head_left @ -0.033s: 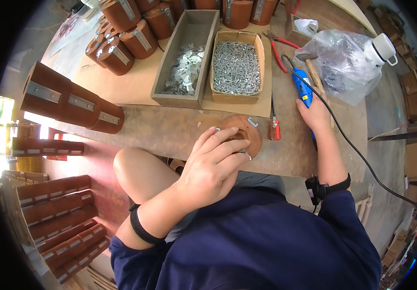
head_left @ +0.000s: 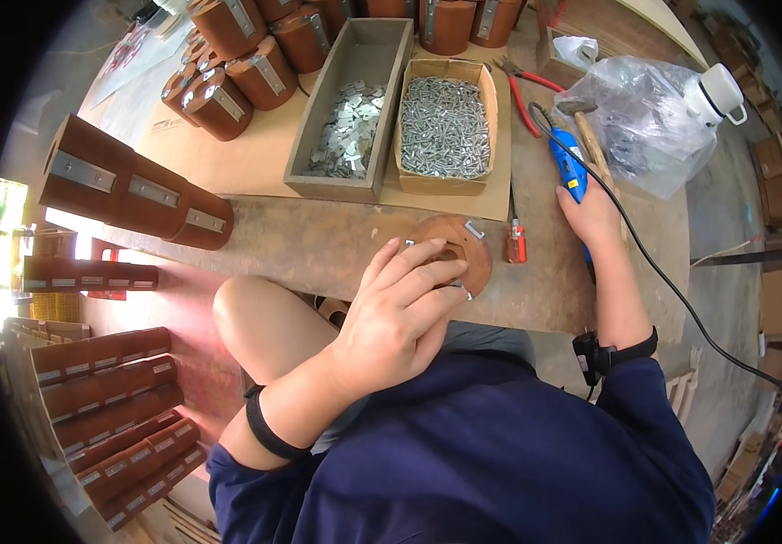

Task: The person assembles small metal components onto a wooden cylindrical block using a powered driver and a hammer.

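My left hand rests over the top of a brown round block near the front edge of the workbench. Its fingers curl across the block's central hole, and small metal clips show at the rim. Out to the right, my right hand is closed around a blue electric screwdriver lying along the bench, its black cord looping away. Between my hands lies a red-handled screwdriver. A wooden-handled hammer lies against the far side of the electric screwdriver.
A box of screws and a wooden tray with metal plates stand on cardboard. Brown cylinders with metal strips are piled at the back left. Red-handled pliers and a plastic bag lie at the back right.
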A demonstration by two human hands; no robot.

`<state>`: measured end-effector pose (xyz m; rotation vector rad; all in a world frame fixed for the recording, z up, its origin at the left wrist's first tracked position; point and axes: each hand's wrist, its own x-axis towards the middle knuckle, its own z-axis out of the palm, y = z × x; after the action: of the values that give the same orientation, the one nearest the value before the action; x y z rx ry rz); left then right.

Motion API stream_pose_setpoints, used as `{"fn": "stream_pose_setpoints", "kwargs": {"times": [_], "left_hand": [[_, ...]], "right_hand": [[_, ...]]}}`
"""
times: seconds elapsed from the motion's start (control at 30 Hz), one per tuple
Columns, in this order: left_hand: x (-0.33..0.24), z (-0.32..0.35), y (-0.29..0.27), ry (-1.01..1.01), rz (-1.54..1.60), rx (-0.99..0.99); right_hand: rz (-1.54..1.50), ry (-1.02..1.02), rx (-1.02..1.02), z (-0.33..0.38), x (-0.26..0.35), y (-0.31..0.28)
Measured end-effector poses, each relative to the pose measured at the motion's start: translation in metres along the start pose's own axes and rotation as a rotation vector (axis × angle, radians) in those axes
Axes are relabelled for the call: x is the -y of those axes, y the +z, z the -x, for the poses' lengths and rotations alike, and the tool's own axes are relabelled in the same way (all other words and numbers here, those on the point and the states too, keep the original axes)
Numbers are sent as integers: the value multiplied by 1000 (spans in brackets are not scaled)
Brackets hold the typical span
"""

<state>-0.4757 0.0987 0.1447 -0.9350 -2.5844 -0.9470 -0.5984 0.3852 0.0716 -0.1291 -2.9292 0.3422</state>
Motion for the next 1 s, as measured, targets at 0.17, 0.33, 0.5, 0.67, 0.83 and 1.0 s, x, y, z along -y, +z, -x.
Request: {"fn": "stream_pose_setpoints", "kwargs": {"times": [0.17,0.33,0.5,0.67,0.83,1.0], "left_hand": [[-6,6,5,-197,123,-113],[3,10,31,-201,138,-236],[2,8,34,-146,170,-301],[1,12,36,-208,222,-346],[5,13,40,-153,186,-363],[4,12,39,-185,193,-366]], "right_hand": [[24,31,31,-1,-1,0],[29,17,27,-3,-4,4],[22,39,46,-2,-1,0],[56,72,123,-1,3,-6],[47,60,94,-1,1,-4],[43,14,28,-2,-1,2]]}}
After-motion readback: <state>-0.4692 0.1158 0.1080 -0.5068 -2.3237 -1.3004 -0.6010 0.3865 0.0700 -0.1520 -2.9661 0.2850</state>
